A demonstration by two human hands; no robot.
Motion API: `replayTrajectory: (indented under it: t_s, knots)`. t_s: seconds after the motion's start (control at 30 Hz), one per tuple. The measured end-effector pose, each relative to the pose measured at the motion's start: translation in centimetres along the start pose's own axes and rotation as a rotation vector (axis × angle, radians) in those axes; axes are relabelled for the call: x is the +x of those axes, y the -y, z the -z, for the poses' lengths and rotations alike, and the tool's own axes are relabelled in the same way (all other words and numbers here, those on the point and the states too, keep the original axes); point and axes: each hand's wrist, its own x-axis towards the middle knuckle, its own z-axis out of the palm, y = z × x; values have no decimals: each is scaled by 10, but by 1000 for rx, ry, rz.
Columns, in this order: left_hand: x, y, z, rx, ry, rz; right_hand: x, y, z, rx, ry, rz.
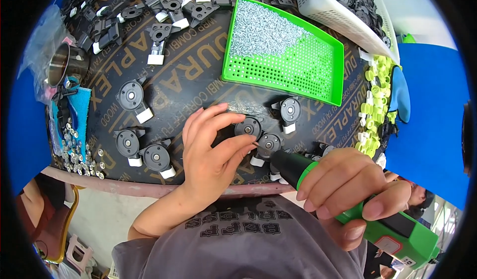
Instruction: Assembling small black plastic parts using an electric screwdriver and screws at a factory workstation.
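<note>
Head view: left hand [206,147] half open, thumb and forefinger pinched on a small thin piece [255,143], too small to identify. Its other fingers are spread and slightly bent, one tip right by a second black part [248,126]. The pinch sits at the left edge of a round black part [270,143] with a white end, lying on the dark tabletop [169,93] just in front of the person.

Right hand [348,184] is wrapped around a green-and-black power tool [415,237], nose aimed at that same round part; can't tell if it touches.

Similar parts lie left of the left hand. Green tray [283,76] with a heap of small screws [263,28] is beyond both hands.
</note>
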Motion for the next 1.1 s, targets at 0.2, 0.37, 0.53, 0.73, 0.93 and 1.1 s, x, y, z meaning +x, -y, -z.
replayTrajectory:
  t_s: [0.2,0.37,0.53,0.73,0.93,1.1]
  knots:
    - [1,0,-2,-21,12,31,-2,3,-4,-88,-17,-36]
    - [-1,-1,-3,52,143,112,-6,-8,-3,-192,8,-30]
    - [0,-1,-4,94,178,101,-6,-17,-2,-186,2,-86]
    - [2,-3,-4,101,176,101,12,-21,13,-115,245,-111]
    - [2,-4,-4,119,168,96,-2,-20,-9,-252,-1,-129]
    - [0,-3,-6,118,194,100,1,-9,1,-105,-132,-255]
